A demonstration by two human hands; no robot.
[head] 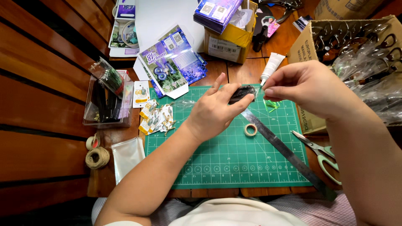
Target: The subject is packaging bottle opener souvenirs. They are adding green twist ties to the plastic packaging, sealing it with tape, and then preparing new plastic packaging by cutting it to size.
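The left hand (211,113) pinches a small dark clip (241,93) between thumb and fingers, above the green cutting mat (234,159) on the counter. The right hand (307,88) has its fingertips pressed together just beside the clip's end. A steel ruler (284,150), a tape roll (250,129) and scissors (322,152) lie nearby.

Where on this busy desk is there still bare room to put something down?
The near half of the green cutting mat is bare, bordered by the metal ruler on the right and the clear sleeve on the left. The far edge is crowded with printed cards, boxes and a glue tube; scissors fill the right edge.
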